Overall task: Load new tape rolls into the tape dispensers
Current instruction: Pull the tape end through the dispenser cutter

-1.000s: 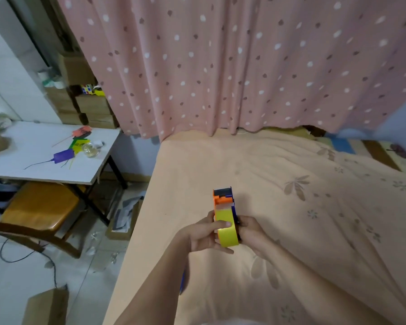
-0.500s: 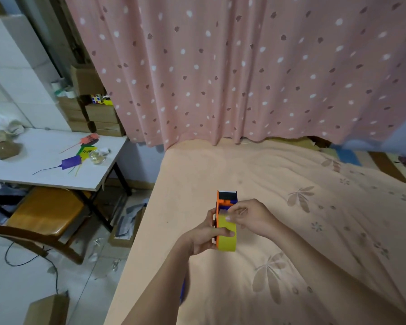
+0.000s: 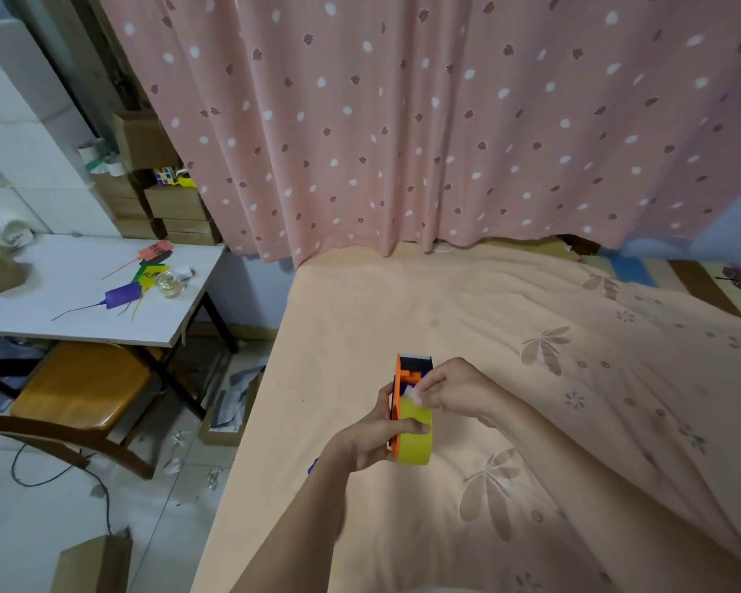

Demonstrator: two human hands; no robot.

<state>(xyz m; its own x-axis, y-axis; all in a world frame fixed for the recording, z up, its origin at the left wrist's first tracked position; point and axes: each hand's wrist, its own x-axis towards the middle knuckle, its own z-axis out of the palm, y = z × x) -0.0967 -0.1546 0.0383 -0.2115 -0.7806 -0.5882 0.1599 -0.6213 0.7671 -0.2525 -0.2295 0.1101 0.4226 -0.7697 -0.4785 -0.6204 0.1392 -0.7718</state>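
Note:
An orange and dark blue tape dispenser (image 3: 407, 372) is held upright above the peach bedsheet, with a yellow tape roll (image 3: 416, 440) seated in it. My left hand (image 3: 375, 434) grips the dispenser from the left, thumb lying across the yellow roll. My right hand (image 3: 456, 389) comes in from the right and pinches the whitish loose end of the tape (image 3: 412, 393) near the top of the roll, just below the dispenser's front part. The far side of the dispenser is hidden by my right hand.
The bed (image 3: 531, 336) with the floral peach sheet fills the right side, backed by a pink dotted curtain (image 3: 445, 122). A white table (image 3: 82, 293) with coloured tags and a small jar stands at left, over a wooden chair (image 3: 78, 387). Cardboard boxes (image 3: 95, 562) and scraps lie on the floor.
My right hand has moved from the side of the roll up to its top and now pinches the tape end. The dispenser has stayed in my left hand.

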